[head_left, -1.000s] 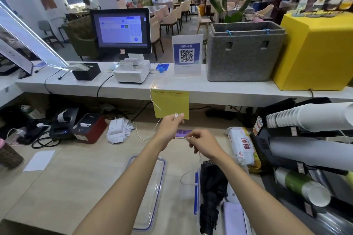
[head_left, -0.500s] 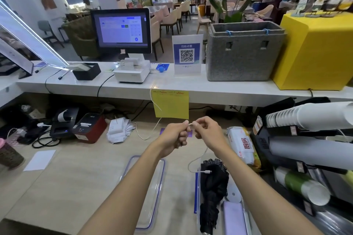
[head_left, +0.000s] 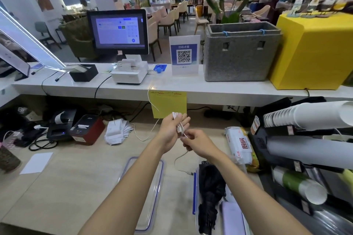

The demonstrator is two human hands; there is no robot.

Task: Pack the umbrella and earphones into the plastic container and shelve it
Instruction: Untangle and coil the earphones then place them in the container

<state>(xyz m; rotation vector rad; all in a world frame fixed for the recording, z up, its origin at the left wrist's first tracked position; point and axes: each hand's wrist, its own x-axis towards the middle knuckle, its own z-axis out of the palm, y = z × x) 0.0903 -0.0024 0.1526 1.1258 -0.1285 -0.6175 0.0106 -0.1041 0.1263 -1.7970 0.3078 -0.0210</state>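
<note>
Both hands raised over the wooden bench [head_left: 63, 187], winding the white earphones [head_left: 178, 126].

At 9 o'clock of the hands: red label printer [head_left: 87, 129] and a stack of receipts [head_left: 117, 131] on the bench. The container lid [head_left: 152, 192], clear with blue rim, lies flat at 7 o'clock, under the left forearm. Left hand [head_left: 171, 131] holds coiled loops of the earphones across its fingers, thumb on top. Right hand [head_left: 198, 144], just beside it at 4 o'clock, pinches the cord; a loose tail hangs down, plug end near the blue edge of the plastic container [head_left: 195, 192]. Black folded umbrella [head_left: 210, 192] lies lengthwise in the container at 5 o'clock. Wipes pack [head_left: 239, 145] at 3 o'clock, paper cup stacks [head_left: 305, 116] beyond.
</note>
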